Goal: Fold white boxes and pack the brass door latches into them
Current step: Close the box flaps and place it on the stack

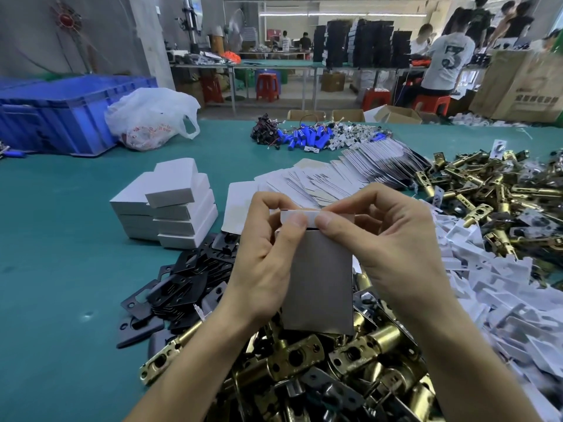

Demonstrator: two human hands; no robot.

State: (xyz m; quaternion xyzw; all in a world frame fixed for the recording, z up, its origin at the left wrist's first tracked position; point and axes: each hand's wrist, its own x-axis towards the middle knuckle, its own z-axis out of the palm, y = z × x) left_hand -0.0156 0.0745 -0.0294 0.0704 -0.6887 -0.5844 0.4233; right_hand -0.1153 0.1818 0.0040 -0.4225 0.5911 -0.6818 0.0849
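Progress looks partial: a stack of closed boxes [170, 208] sits on the table [61, 269] to the left, while a long fan of flat blanks [350, 172] waits unfolded beyond the hands. Heaps of brass latches [487, 190] lie to the right and just below the wrists, so most of the packing appears to be left. One box [320, 284] is held upright above the near heap, its top flap [300, 213] apparently being bent over for tucking. Whether a latch is already inside cannot be seen.

The left hand [259, 269] and the right hand [396, 254] meet at the top edge with both palms turned inward. On each hand the fingers [297, 220] are curled, pinching the flap between thumb and forefinger. The two thumbs are nearly touching at the middle.
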